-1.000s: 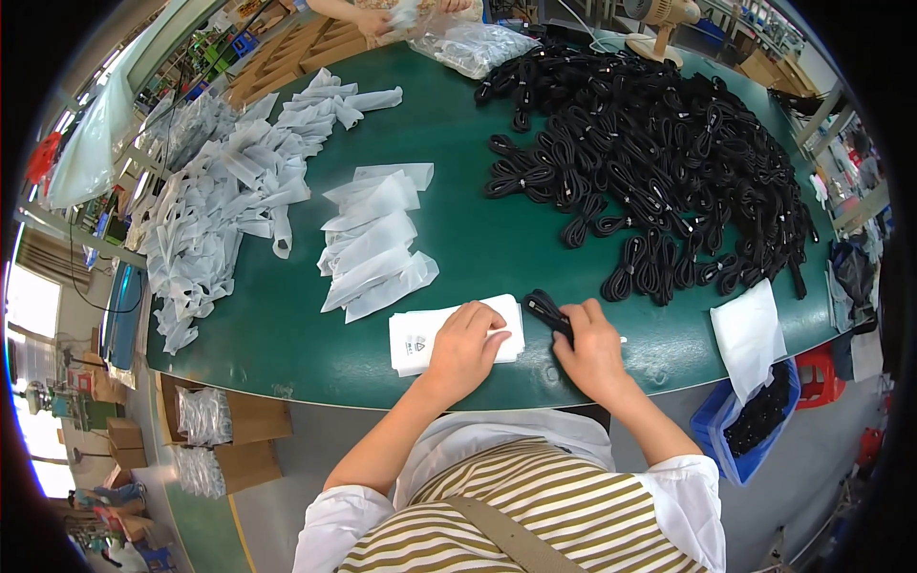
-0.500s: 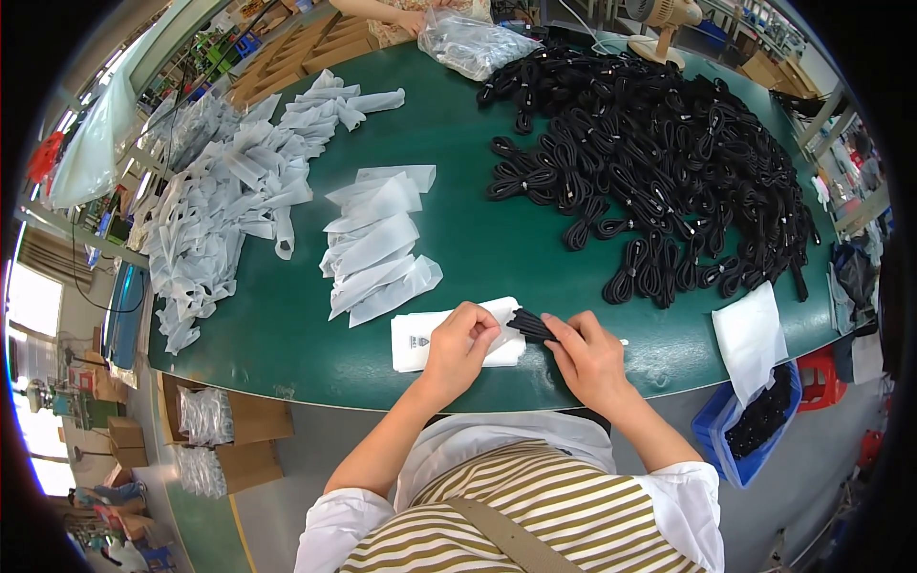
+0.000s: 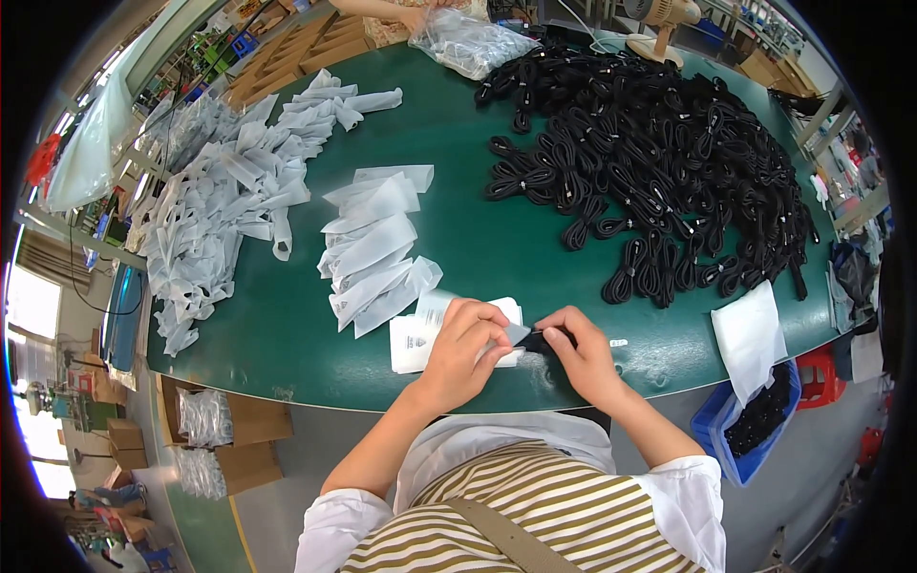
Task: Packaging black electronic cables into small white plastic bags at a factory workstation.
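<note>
Near the front edge of the green table, my left hand (image 3: 465, 349) pinches a small translucent plastic bag (image 3: 435, 307), one end of which shows beyond the knuckles. Between thumb and fingers, my right hand (image 3: 585, 358) grips a folded black cable bundle (image 3: 543, 342). The bundle's left end meets the bag's mouth; whether it is inside I cannot tell. Under my left hand lies a stack of white printed bags (image 3: 409, 346), partly covered. A small white strip (image 3: 619, 343) rests just right of my right hand.
Filled pale bags (image 3: 373, 244) lie in a row beyond my left hand, with a larger heap of pale bags (image 3: 210, 201) farther left. Black cable bundles (image 3: 659, 162) cover the right side. A white sheet (image 3: 750, 334) hangs over a blue bin (image 3: 716, 435). Another person's hand (image 3: 415, 17) touches a clear bag.
A translucent bag now shows in my left hand, over the white stack. The cable bundle's end has come up against it, and my two hands are closer together.
</note>
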A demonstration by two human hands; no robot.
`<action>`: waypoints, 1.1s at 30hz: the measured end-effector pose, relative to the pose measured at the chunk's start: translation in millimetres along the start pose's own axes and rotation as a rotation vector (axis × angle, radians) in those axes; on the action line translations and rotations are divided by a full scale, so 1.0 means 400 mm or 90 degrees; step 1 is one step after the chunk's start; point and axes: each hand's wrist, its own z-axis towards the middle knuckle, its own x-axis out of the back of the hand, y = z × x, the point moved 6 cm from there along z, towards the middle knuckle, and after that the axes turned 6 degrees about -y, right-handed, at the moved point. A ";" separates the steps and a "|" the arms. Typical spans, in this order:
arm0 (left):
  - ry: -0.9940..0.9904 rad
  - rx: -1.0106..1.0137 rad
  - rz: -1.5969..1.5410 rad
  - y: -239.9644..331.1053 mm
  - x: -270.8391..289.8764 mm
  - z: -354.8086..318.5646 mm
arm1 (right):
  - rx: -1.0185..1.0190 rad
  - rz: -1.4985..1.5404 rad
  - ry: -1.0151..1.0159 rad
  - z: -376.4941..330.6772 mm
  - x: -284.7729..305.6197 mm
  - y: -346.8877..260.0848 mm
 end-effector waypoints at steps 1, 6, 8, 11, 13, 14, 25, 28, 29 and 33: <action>0.011 0.015 -0.008 -0.003 0.007 0.002 | 0.000 0.000 0.000 -0.001 -0.002 -0.002; 0.052 0.114 -0.161 -0.023 0.040 -0.005 | 0.313 -0.138 0.033 0.001 -0.027 -0.153; 0.062 0.146 -0.227 -0.029 0.055 -0.006 | 0.319 -0.032 0.062 0.016 -0.027 -0.169; 0.211 0.152 -0.616 -0.049 0.103 -0.005 | 0.302 -0.091 0.100 0.038 -0.003 -0.174; 0.274 0.147 -0.639 -0.041 0.178 -0.004 | 0.296 -0.115 0.117 0.063 0.019 -0.150; 0.335 0.142 -0.664 -0.050 0.223 -0.011 | 0.272 -0.210 0.147 0.086 0.035 -0.115; 0.301 0.242 0.172 -0.222 0.274 0.025 | -0.020 -0.584 0.168 0.200 0.125 0.068; 0.310 0.068 0.435 -0.117 0.217 0.008 | -0.029 -0.553 0.192 0.172 0.151 0.090; 0.253 0.076 0.310 -0.100 0.175 0.007 | -0.009 -0.524 0.206 0.155 0.164 0.097; 0.054 0.020 0.092 -0.048 0.012 -0.012 | -0.004 -0.404 0.229 0.103 0.170 0.058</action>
